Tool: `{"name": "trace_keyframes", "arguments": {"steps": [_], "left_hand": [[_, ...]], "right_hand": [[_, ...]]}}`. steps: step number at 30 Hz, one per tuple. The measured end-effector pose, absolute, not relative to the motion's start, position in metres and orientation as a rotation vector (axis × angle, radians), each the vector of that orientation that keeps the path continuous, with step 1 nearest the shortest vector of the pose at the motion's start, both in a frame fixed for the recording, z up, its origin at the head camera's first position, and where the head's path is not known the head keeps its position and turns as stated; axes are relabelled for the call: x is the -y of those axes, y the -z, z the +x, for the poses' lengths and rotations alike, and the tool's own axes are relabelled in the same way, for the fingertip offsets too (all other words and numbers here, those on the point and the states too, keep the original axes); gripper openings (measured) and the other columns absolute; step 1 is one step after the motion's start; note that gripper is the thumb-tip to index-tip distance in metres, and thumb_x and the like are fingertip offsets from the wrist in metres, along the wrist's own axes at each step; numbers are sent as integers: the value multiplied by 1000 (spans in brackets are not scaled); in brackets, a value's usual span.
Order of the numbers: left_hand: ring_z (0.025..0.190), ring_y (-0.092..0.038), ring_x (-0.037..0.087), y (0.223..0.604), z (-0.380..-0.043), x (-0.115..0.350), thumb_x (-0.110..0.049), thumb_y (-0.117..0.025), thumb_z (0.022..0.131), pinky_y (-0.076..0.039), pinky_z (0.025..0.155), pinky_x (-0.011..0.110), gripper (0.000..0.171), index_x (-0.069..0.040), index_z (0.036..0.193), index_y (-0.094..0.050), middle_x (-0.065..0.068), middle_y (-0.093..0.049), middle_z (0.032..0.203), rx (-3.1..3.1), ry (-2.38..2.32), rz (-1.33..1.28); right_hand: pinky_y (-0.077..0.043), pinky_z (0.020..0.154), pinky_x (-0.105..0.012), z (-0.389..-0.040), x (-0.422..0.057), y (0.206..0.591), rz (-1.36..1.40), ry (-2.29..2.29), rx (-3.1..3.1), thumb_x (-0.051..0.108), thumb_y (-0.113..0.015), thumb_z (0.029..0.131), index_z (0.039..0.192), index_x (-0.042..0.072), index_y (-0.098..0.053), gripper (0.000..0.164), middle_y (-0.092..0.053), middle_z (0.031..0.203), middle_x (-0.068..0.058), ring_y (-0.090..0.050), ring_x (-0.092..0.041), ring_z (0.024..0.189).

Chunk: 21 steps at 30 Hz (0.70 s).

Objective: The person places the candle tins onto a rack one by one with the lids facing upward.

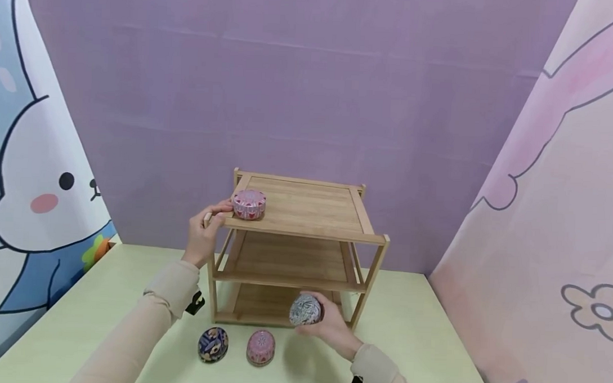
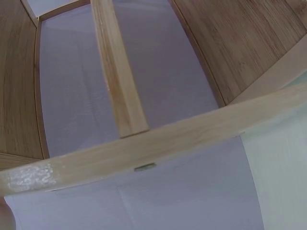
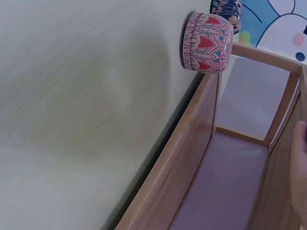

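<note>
My left hand (image 1: 203,236) grips the top left front corner of a three-tier wooden shelf (image 1: 311,206), its fingertips right beside a round pink patterned tin (image 1: 249,205) on the top board. The left wrist view shows the shelf's side rail (image 2: 120,148) up close. My right hand (image 1: 332,327) holds a grey-and-white patterned tin (image 1: 304,310) in front of the lowest tier, its lid facing the head camera. At the right edge of the right wrist view part of my right hand (image 3: 298,177) shows, with the held tin almost wholly cut off.
On the pale table (image 1: 418,330), in front of the shelf, sit a dark blue patterned tin (image 1: 212,345) and a second pink tin (image 1: 261,348). A purple backdrop (image 1: 309,101) hangs behind the shelf, and cartoon rabbit panels (image 1: 38,188) stand at both sides.
</note>
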<state>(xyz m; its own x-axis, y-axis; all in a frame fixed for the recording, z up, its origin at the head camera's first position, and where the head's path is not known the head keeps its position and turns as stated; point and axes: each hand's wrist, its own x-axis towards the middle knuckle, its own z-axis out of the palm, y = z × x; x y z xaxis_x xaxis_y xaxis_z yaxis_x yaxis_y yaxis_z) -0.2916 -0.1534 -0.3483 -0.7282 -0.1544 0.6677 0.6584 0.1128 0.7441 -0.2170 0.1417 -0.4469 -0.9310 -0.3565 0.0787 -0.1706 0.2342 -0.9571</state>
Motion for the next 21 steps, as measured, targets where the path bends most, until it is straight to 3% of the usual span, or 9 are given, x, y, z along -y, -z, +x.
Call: {"name": "trace_keyframes", "arguments": {"steps": [4,12,21], "left_hand": [[124,-48,23,348,-291,153,-5,-49,91,-34,108,20,21,6,103,-62,4,-64,111,1773,1676,-502],[123,-49,21,348,-293,153,-1,-48,90,-34,107,20,21,9,103,-62,-16,-63,104,1745,1709,-512],[121,-50,17,348,-291,153,-4,-48,90,-33,108,21,22,8,102,-62,-17,-63,102,1738,1696,-532]], "right_hand": [[-52,89,-35,-215,-140,448,-523,1807,-2294,1,-76,66,131,10,-46,72,-52,123,-14,-54,-24,108],[-52,87,-30,-213,-140,445,-511,1794,-2287,4,-77,67,129,11,-47,69,-53,122,-12,-55,-21,106],[-51,89,-29,-212,-139,447,-527,1804,-2278,2,-77,66,128,8,-47,69,-54,122,-12,-55,-20,106]]}}
